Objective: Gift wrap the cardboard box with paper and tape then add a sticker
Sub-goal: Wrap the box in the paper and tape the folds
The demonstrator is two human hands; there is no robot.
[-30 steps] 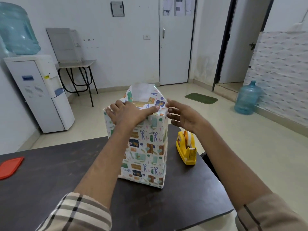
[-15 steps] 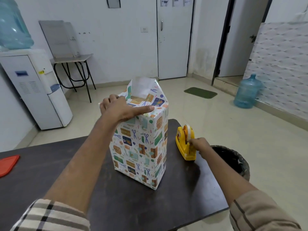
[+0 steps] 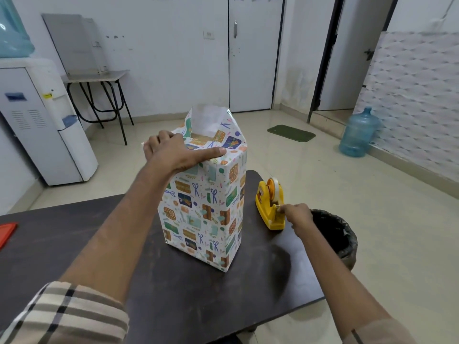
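The tall box (image 3: 206,209), covered in white paper printed with scissors and gifts, stands upright in the middle of the dark table (image 3: 74,234). Its far top flap sticks up, white inside showing. My left hand (image 3: 173,153) lies on the folded top paper and presses it down, thumb stretched along the near edge. To the right of the box sits a yellow tape dispenser (image 3: 270,204). My right hand (image 3: 296,216) is at its front end, fingertips pinching the tape end at the cutter.
A black bin (image 3: 335,237) stands on the floor just off the table's right edge. A red lid (image 3: 6,233) lies at the table's left edge. A water dispenser (image 3: 42,120), a small side table (image 3: 99,78) and a blue water jug (image 3: 359,132) stand further off.
My right hand left the box's top, dropped to the tape dispenser and now pinches the tape end. My left hand stays pressed on the folded top.
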